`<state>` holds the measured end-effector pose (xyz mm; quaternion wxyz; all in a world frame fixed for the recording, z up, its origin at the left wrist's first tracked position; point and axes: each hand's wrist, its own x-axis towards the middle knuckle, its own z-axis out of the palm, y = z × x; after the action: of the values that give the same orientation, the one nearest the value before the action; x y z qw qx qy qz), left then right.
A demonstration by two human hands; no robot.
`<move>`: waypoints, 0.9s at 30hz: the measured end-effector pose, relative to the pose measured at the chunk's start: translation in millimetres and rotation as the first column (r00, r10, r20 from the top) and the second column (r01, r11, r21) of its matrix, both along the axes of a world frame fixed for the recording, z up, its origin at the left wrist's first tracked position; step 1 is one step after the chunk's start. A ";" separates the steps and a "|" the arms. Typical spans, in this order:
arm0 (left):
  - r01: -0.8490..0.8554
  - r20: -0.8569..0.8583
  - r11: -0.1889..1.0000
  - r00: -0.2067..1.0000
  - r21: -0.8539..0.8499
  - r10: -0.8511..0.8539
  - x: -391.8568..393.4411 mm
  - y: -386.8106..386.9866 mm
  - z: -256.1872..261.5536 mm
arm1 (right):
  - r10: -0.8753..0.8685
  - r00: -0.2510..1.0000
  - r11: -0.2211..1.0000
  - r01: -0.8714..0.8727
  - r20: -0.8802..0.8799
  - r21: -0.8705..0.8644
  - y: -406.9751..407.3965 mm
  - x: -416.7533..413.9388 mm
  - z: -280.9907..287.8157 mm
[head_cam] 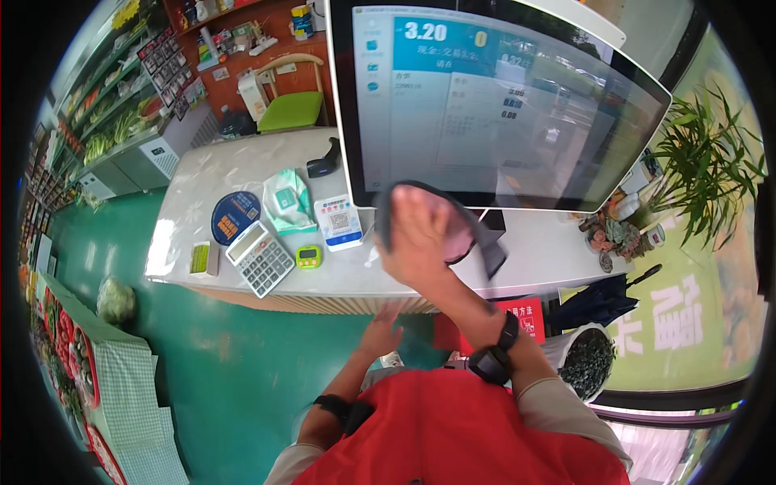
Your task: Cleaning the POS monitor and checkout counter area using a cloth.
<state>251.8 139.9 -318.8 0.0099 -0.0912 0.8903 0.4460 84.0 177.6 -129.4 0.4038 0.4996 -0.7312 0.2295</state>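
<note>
My right hand [418,236] presses flat on a pink and dark grey cloth [458,233], at the lower edge of a large white-framed display screen [485,109]. Hand and cloth are blurred, and a dark flap of it hangs to the right. The lit screen bears writing and figures. Lower down, my left hand [382,330] hangs in front of the counter's front edge, fingers apart, holding nothing. Left of the cloth, a white and blue payment-code stand [339,223] rests on the counter [182,182].
On the counter lie a calculator [260,257], a green timer [308,257], a tissue pack [289,203], a round dark blue mat [235,217], a small box [204,259] and a barcode scanner [324,159]. Succulents [618,236] and a folded umbrella [591,301] are at right.
</note>
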 end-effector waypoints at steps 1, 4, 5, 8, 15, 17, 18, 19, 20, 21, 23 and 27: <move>-0.034 -0.072 0.999 0.997 -0.012 0.033 5.6 0.1 -6.6 | 0.101 0.994 0.995 -0.101 0.045 -0.020 -14.3 8.9 9.9; -0.174 -0.238 0.985 0.956 0.001 0.169 17.4 -3.3 -22.4 | 0.518 0.750 0.853 -0.492 0.412 -0.176 -47.6 32.4 41.9; -0.229 -0.252 0.973 0.940 0.036 0.230 17.9 -3.4 -17.9 | 0.582 0.581 0.794 -0.558 0.569 -0.242 -51.5 43.3 55.9; -0.362 -0.140 0.914 0.911 0.183 0.389 27.2 -12.6 7.3 | 0.440 0.801 0.858 -0.509 0.406 0.074 -50.4 68.4 54.8; -0.682 -0.220 0.655 0.619 0.327 0.754 92.2 -40.9 -28.4 | 0.546 0.498 0.739 -0.665 0.674 -0.108 24.2 109.3 12.4; -0.753 -0.228 0.567 0.519 0.332 0.823 105.9 -52.4 -40.5 | 0.481 0.420 0.789 -0.590 0.770 -0.170 56.5 100.2 -13.4; -0.626 -0.195 0.674 0.659 0.392 0.726 115.6 -58.5 -38.3 | 0.351 0.341 0.872 -0.458 0.872 -0.173 72.8 98.8 -21.3; -0.479 -0.171 0.751 0.780 0.455 0.602 128.2 -64.5 -34.2 | 0.226 0.231 0.937 -0.316 0.946 -0.147 89.7 95.8 -28.9; -0.321 -0.164 0.791 0.872 0.520 0.461 134.4 -65.2 -19.5 | 0.094 0.183 0.964 -0.261 0.979 -0.043 105.6 87.4 -39.0; 0.032 -0.259 0.530 0.896 0.848 0.361 115.5 -49.2 40.1 | -0.042 0.127 0.976 -0.208 0.991 0.068 122.4 76.7 -50.6; 0.103 -0.129 0.082 0.885 0.991 0.447 99.5 -19.9 91.6 | 0.002 0.146 0.996 -0.090 0.989 0.011 152.7 65.7 -67.1; -0.275 0.298 -0.123 0.805 0.954 0.513 84.0 -26.7 67.9 | 0.057 0.127 0.995 0.075 0.990 -0.067 190.2 55.1 -68.5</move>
<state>335.8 113.2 -250.9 -0.1419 -0.2816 0.2520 0.9149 139.1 367.9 -197.9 -0.1545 0.1982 -0.8061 0.5358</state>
